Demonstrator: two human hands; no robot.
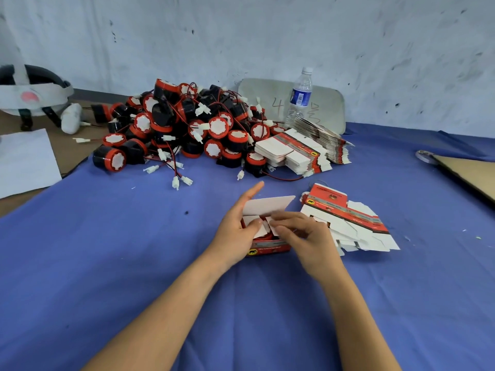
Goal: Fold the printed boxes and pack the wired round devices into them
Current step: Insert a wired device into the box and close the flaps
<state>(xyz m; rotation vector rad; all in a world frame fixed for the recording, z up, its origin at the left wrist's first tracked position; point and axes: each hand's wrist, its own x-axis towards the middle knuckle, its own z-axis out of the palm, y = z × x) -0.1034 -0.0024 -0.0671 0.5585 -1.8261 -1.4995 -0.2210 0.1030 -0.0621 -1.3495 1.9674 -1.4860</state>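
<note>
Covering the work table, a blue cloth [107, 263] fills most of the view. At 11 o'clock from the centre of the cloth lies a heap of wired round devices [187, 124], black bodies with red rims, white faces and red-black leads ending in white plugs. At 1 o'clock, touching the heap's edge, sits a stack of flat boxes [302, 151], with a water bottle [300, 97] upright just behind it.

Both forearms enter from 6 o'clock and converge on the printed box [267, 246], which stands on the cloth just below the centre of the view with its top open.

The left hand [235, 236] grips the box from its 9 o'clock side. The index finger is extended straight up along the back of the raised white lid flap [267, 206], and the thumb presses down on a small inner flap.

The right hand [308, 236] approaches from 3 o'clock, knuckles up and fingers bent. Its fingertips hold the opposite inner flap; the thumb is hidden.

A loose fan of unfolded blanks [348, 223] lies at 3 o'clock, just beside the right hand.

Inside the box, a red device rim [261, 238] shows beneath the flaps.
</note>
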